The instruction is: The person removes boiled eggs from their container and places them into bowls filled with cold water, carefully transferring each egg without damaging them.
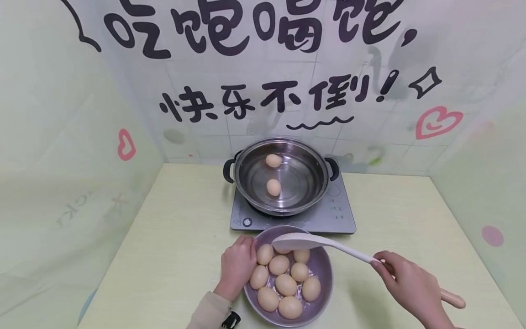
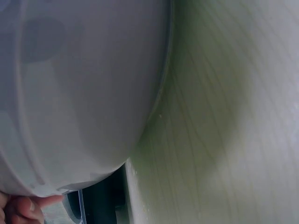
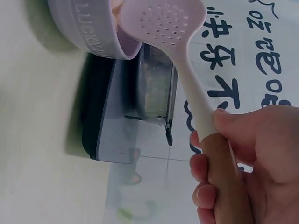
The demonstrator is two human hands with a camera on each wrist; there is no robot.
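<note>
A purple bowl [image 1: 328,292] filled with several brown eggs [image 1: 286,285] stands at the front of the table. My left hand [image 1: 238,263] grips its left rim; in the left wrist view the curled fingers [image 2: 28,210] show at the rim, beside the bowl's outer wall [image 2: 88,93]. With my right hand [image 1: 415,285] I hold a white slotted spoon [image 1: 300,240] by its handle. The right wrist view shows fingers wrapped round the wooden grip [image 3: 225,172], with the perforated head [image 3: 166,21] over the bowl. The spoon's head covers part of the far eggs.
Behind the bowl, a steel pot [image 1: 296,205] with black side handles sits on a flat induction cooker [image 1: 343,214]. Two eggs [image 1: 273,187] lie inside the pot. A lettered wall covering [image 1: 263,100] rises behind the pale table [image 1: 181,214], with side sheets left and right.
</note>
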